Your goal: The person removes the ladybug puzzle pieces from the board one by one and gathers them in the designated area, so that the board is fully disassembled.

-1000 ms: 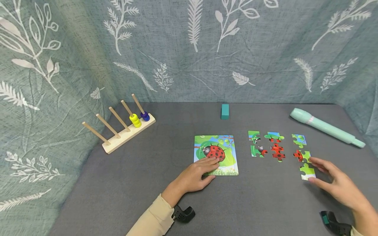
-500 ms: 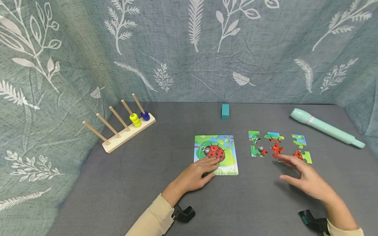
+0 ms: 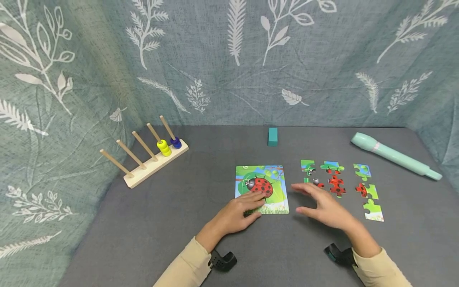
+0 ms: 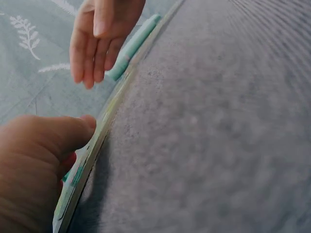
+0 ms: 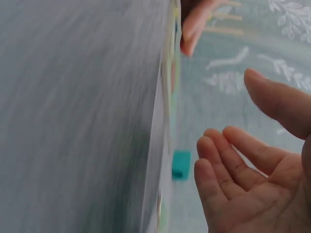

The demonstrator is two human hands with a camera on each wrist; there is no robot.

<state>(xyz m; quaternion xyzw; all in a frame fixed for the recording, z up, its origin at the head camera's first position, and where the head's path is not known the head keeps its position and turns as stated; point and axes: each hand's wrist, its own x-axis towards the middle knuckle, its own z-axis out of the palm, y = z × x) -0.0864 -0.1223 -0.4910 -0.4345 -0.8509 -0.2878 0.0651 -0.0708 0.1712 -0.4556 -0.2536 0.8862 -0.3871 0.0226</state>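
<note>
A square ladybug puzzle board lies flat on the grey table. My left hand rests on its lower left part, fingers fairly straight, covering that corner. Just right of the board, my right hand hovers above the table with nothing in it, its fingers loosely extended. Several loose jigsaw pieces lie spread to the right: a red spotted piece in the middle, a green and white piece lowest, and a blue and green piece at upper right. The right hand partly hides a left piece.
A wooden peg stand with yellow and blue beads stands at the left. Behind the board is a teal block. A mint-green tube-like object lies at the back right. A patterned curtain hangs along the back.
My right hand has moved left, from the green and white piece at the far right across the loose pieces toward the board. The left hand has stayed in place.
</note>
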